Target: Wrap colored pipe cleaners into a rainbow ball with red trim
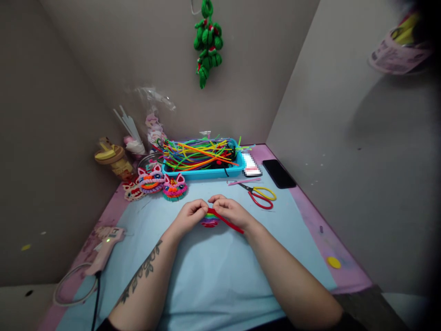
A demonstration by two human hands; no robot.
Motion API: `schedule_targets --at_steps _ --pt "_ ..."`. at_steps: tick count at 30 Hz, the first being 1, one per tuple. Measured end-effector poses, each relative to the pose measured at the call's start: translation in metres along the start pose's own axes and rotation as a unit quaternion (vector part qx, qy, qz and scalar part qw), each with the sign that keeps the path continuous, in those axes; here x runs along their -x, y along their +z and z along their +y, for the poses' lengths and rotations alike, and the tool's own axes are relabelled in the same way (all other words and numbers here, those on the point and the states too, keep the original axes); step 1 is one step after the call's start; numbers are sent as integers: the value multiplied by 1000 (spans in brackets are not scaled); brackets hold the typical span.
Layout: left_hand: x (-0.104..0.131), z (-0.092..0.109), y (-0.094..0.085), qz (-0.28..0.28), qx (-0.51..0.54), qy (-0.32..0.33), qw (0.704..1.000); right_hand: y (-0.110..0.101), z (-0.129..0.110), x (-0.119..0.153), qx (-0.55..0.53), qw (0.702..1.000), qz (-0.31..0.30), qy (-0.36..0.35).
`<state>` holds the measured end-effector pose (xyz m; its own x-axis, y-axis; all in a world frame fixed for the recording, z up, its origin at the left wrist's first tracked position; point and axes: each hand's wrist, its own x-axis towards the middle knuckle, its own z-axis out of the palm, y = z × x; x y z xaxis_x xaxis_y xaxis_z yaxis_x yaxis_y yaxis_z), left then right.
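Both hands meet over the middle of the blue cloth, around a small rainbow-striped fuzzy piece (210, 221). My left hand (191, 214) pinches this piece at its upper left, thumb and fingers pressed together. A red pipe cleaner (230, 224) runs along the top of the striped piece, and its loose end slants down to the right below my right hand (230, 210). My right thumb and index finger close on that red strip close to the left fingertips. The fingers partly hide where strip and striped piece meet.
A blue tray (203, 174) of colourful pipe cleaners stands at the back. Fuzzy animal-face pieces (175, 187) sit left of it. Red-and-yellow scissors (260, 195) and a phone (279, 174) lie right. A pink glue gun (106, 250) with its cable rests at the left edge.
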<state>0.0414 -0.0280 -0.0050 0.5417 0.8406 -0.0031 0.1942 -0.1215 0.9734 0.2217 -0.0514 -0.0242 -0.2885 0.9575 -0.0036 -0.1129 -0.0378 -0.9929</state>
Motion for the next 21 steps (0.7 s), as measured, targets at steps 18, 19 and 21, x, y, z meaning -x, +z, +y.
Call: schedule_targets --at_steps 18,19,21 --pt "0 -3 -2 -28 13 -10 999 4 4 0 -91 996 -6 20" --pt "0 -4 -3 -31 12 -9 999 5 3 0 -92 996 -10 15" --pt "0 -7 -4 -34 15 -9 999 6 2 0 -88 996 -12 3"
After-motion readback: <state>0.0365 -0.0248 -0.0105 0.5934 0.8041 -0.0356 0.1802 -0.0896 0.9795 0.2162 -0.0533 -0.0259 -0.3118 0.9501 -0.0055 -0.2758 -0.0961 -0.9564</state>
